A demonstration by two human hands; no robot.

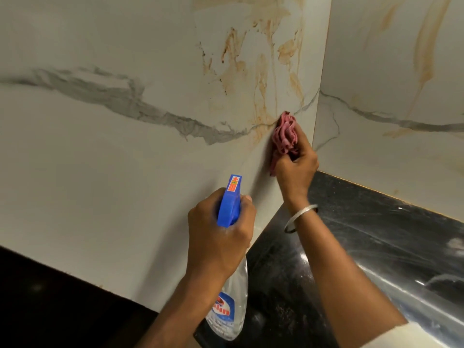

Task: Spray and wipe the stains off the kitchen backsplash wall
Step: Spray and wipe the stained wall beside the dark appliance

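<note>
From the head camera, the left hand [221,239] grips the neck of a spray bottle [234,300]. Its fingers [244,200] are curled round the blue trigger head, whose nozzle points up toward the backsplash wall [100,159]. The bottle's clear body hangs below the hand, above the black counter [376,237]. The right hand [297,169] is raised near the corner where the backsplash wall meets the side wall [391,156]. Its fingers [302,146] are bunched tight round a crumpled reddish cloth [285,135], which is pressed against the white marble-patterned surface. The cloth touches the lower edge of the orange-brown stains [263,71], which streak upward from there. Similar streaks mark the side wall. A metal bangle [300,218] circles the right wrist.
</note>
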